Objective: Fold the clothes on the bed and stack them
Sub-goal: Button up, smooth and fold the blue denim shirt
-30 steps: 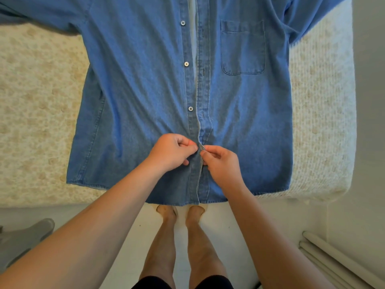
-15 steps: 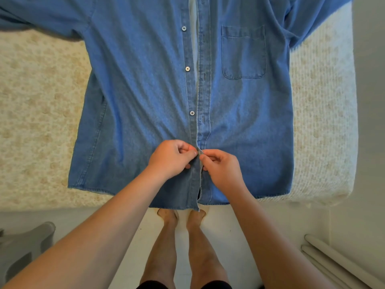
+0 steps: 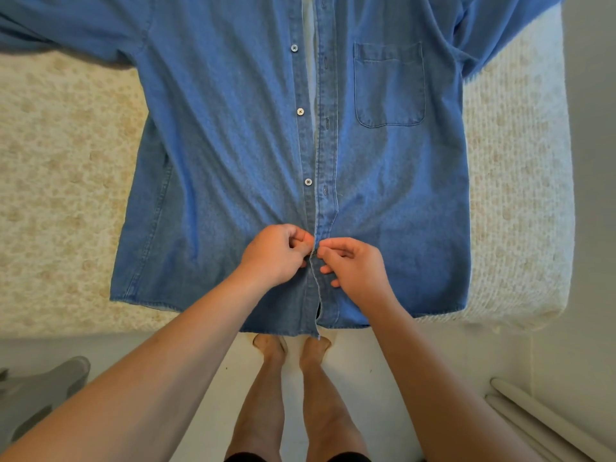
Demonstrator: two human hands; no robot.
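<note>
While your hands meet at the placket, you are doing up a low button, a step that comes before any fold. The shirt lies face up on the bed, its hem hanging a little over the near edge. Your left hand pinches the button side of the placket with curled fingers, and your right hand pinches the buttonhole side, thumb and forefinger together, the other fingers loosely bent. The button itself is hidden between your fingertips, so I cannot tell whether it has gone through. Three buttons above are undone, with a strip of lining showing between the fronts.

Next, I judge, you need to seat this button, then work up the placket.

The bed has bare room to the left of the shirt and a narrower strip to the right, ending at its side edge. The sleeves run out of the frame at the top.
</note>
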